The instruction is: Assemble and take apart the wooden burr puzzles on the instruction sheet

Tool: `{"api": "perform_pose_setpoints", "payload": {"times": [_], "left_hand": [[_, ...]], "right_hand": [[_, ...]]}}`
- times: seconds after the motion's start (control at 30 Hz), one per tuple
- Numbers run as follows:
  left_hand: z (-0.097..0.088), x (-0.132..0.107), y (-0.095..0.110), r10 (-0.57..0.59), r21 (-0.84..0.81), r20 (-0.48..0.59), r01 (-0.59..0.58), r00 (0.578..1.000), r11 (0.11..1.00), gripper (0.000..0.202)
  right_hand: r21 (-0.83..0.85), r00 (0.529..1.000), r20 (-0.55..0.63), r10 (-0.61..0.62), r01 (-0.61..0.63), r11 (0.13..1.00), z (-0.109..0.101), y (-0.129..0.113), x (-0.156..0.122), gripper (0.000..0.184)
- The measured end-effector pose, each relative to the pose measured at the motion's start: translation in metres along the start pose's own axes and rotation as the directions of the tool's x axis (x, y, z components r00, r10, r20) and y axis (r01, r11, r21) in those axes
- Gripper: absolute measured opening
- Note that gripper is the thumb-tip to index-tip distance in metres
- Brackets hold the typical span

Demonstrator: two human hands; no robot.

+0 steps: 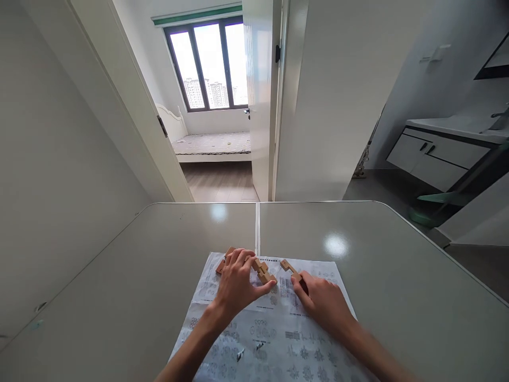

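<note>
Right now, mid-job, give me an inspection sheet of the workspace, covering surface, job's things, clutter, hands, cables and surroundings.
Surface: grey table, printed sheet on it.
Job's things: wooden pieces at the left hand; notched wooden piece at the right hand.
Clutter: two small dark scraps on the sheet, unidentifiable.
Hands: left over its pieces, grip unclear; right pinching its piece.
Cables: nothing seen.
Surroundings: open door, bed, window ahead; white cabinet rightward.

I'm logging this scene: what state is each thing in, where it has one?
Left hand: arched over wooden blocks
Right hand: gripping notched wooden piece
Wooden blocks: clustered, partly hidden
Printed sheet: unfolded, spread out
Door: standing open
Window: uncovered; open or shut unclear
Cabinet: shut
</note>
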State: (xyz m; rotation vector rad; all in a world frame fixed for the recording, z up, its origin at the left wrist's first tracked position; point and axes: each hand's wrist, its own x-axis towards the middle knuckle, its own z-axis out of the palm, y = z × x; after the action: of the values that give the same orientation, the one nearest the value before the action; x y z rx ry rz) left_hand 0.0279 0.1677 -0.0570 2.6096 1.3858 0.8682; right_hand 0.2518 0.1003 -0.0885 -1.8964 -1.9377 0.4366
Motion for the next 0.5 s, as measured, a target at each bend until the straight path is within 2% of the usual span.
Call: {"api": "perform_pose_setpoints", "payload": {"times": [0.23, 0.5], "left_hand": [[0.005, -0.001, -0.009, -0.008, 0.002, 0.053, 0.008, 0.999, 1.000, 0.050], [0.011, -0.002, -0.028, 0.087, -0.062, 0.168, -0.077, 0.982, 0.995, 0.056]], "right_hand": [[-0.151, 0.995, -0.021, -0.095, 0.091, 0.984, 0.011, -0.009, 0.016, 0.034], [-0.177, 0.984, 0.074, -0.160, 0.171, 0.969, 0.009, -0.023, 0.020, 0.026]]}}
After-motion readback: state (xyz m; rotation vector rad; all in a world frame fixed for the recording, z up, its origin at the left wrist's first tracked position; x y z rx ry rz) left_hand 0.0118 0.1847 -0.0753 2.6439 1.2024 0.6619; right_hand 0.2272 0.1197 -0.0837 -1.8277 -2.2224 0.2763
